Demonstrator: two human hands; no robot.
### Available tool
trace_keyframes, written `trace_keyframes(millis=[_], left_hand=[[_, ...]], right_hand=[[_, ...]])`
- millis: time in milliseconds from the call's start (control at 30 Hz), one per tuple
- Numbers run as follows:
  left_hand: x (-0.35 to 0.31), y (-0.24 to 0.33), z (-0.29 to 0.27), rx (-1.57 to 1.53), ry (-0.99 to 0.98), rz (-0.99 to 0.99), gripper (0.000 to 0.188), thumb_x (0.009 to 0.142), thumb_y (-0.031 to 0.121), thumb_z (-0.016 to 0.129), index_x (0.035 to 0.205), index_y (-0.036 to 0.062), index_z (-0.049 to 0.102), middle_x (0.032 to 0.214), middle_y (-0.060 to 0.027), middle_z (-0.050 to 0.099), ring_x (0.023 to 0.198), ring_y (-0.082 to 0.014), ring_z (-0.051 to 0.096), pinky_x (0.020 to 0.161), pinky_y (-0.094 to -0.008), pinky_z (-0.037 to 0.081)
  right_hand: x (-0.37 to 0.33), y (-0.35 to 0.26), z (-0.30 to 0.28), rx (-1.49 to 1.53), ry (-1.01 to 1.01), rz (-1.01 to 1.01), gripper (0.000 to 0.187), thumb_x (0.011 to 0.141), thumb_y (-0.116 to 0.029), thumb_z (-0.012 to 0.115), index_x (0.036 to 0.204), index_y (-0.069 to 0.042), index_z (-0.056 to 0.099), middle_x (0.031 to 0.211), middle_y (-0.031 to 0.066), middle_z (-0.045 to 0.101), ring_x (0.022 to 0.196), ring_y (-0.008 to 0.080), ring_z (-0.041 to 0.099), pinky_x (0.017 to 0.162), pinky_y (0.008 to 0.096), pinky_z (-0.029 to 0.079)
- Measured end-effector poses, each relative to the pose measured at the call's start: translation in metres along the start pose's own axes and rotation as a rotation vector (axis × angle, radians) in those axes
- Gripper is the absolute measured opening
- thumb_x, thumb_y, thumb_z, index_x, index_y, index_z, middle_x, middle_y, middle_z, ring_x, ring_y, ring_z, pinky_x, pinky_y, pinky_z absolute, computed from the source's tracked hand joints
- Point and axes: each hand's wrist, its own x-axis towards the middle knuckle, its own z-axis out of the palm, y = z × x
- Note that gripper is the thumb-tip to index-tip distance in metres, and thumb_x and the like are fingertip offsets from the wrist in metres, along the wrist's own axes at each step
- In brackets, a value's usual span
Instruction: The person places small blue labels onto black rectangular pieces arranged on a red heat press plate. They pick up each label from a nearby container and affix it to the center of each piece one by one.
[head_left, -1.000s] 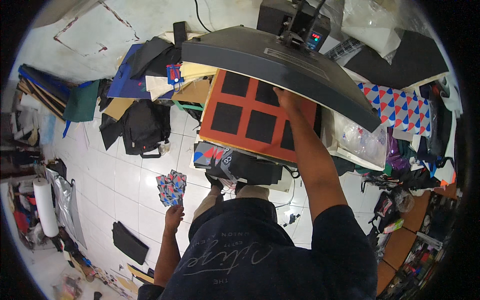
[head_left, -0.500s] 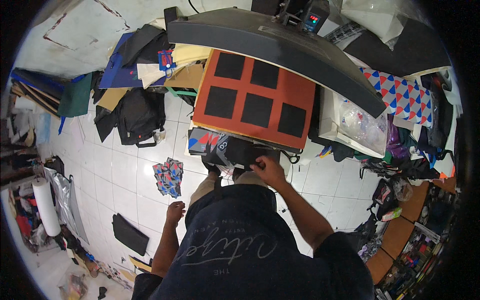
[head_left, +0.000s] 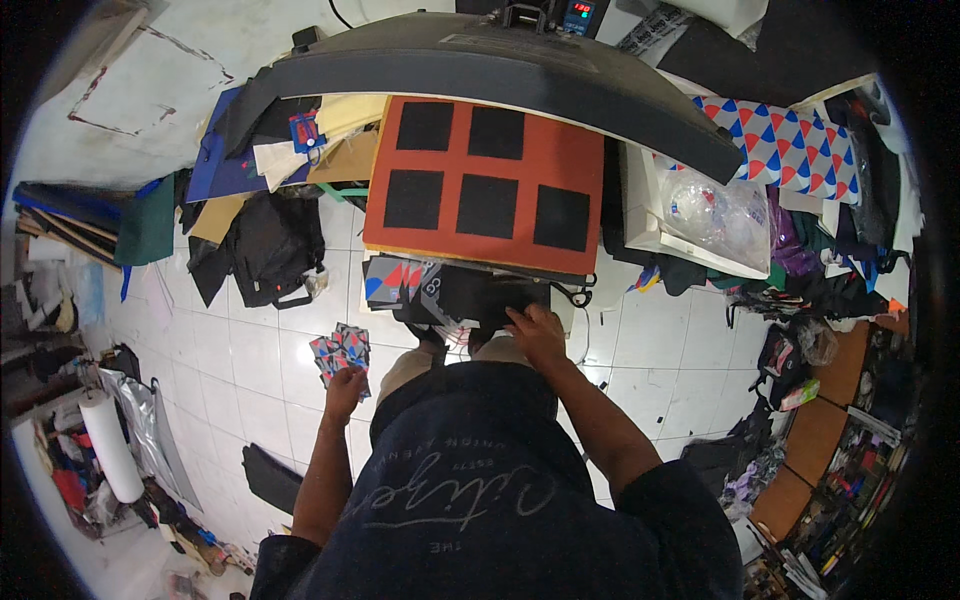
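Note:
My right hand (head_left: 537,335) is at the near edge of a stack of black fabric pieces (head_left: 490,297), its fingers pinched on the corner of a piece. Grey, red and blue patterned pieces (head_left: 405,285) sit at the left of this stack. Lower down, my left hand (head_left: 346,388) overlaps a pile of small patterned pieces (head_left: 350,347) above the white floor; its fingers are partly hidden, and I cannot make out whether they grip any. Several black squares (head_left: 488,205) lie in two rows on the orange-red pad (head_left: 440,185) of a heat press.
The press's dark upper plate (head_left: 480,75) stands raised behind the pad. At right are a white box (head_left: 645,225) with clear plastic and a patterned sheet (head_left: 790,150). A black bag (head_left: 275,245) and a folded black cloth (head_left: 270,478) lie on the floor at left.
My left hand has moved up from below the small patterned pieces to overlap them. My right hand stays at the black stack's near edge. The whole view has shifted slightly.

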Motion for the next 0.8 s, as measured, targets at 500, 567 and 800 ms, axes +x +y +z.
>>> trace_keyframes(millis=[500,567,800], left_hand=[[-0.006,-0.050,0.012,-0.001,-0.086,-0.220,0.036,0.082,0.023,0.062,0.109,-0.0002,0.060,0.085,-0.0059,0.064,0.066,-0.0130,0.060,0.054,-0.0263,0.046],[-0.009,-0.038,0.019,-0.033,-0.093,-0.189,0.035,0.082,0.022,0.061,0.109,-0.0009,0.060,0.085,-0.0063,0.064,0.066,-0.0133,0.060,0.055,-0.0263,0.046],[0.010,-0.014,0.017,-0.018,-0.109,0.009,0.033,0.084,0.022,0.060,0.107,-0.0012,0.062,0.087,-0.0054,0.064,0.068,-0.0138,0.061,0.056,-0.0268,0.046]], right_hand=[[-0.039,0.010,-0.200,0.977,-0.186,0.405,0.044,0.090,-0.018,0.054,0.133,-0.007,0.049,0.117,0.0146,0.057,0.097,0.0189,0.060,0.080,0.0333,0.050],[-0.019,0.009,-0.217,1.272,-0.127,0.335,0.050,0.086,-0.015,0.052,0.134,-0.006,0.047,0.123,0.0135,0.053,0.103,0.0189,0.057,0.084,0.0320,0.048],[0.072,0.043,-0.187,0.982,0.389,0.292,0.059,0.089,-0.023,0.062,0.138,-0.003,0.036,0.124,0.0160,0.052,0.107,0.0192,0.054,0.090,0.0301,0.044]])
